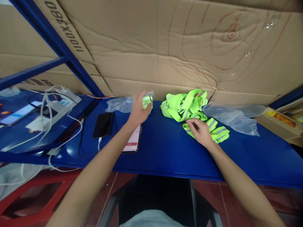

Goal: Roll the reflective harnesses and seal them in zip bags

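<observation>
My left hand [139,109] is closed around a small bundle of neon yellow-green reflective strap [147,101] in a clear plastic wrapper, just above the back of the blue table. Over to the right, a loose heap of the same reflective strap [181,105] with grey stripes lies against the cardboard. My right hand [200,130] is at the heap's front edge, its thumb and fingertips drawn together on the strap. More folded strap ends [219,134] stick out beyond that hand. Part of the strap under the right hand is hidden.
Clear plastic bags [233,115] [120,104] lie on both sides. At left are a black phone [102,125], a lit tablet-like screen [132,142] and a power strip [59,105] with cables. A cardboard wall [132,50] closes the back; an open box [279,123] stands right.
</observation>
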`<action>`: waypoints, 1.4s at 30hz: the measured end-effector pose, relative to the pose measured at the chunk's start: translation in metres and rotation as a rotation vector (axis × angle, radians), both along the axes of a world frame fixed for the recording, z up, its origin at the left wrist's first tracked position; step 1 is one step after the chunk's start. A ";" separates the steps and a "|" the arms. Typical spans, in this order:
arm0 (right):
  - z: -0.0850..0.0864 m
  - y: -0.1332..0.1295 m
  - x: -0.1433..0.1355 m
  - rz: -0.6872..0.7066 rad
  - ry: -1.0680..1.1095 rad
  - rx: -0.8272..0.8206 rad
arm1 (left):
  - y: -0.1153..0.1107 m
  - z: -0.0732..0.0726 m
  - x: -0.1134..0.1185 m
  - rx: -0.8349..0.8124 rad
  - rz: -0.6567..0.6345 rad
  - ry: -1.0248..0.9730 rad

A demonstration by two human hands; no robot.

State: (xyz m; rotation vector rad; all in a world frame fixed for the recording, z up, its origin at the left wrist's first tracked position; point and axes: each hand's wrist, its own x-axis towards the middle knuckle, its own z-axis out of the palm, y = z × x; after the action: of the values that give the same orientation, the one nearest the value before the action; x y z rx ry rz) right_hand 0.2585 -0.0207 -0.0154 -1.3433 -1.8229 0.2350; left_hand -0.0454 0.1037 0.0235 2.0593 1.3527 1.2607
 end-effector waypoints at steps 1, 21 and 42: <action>0.000 0.000 0.000 -0.006 -0.004 0.005 | -0.019 -0.003 0.008 0.009 -0.059 0.062; 0.007 0.058 0.007 -0.354 -0.156 0.018 | -0.109 -0.038 0.058 -0.287 -0.493 0.093; 0.060 -0.025 -0.044 0.906 -0.100 -0.706 | -0.092 -0.024 0.062 -1.025 -0.271 -0.968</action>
State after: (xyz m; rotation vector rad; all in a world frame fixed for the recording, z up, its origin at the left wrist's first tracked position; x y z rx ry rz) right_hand 0.2144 -0.0457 0.0444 -0.8350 -2.4488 1.4070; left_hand 0.0162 0.0119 -0.0003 0.7083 0.8706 0.9017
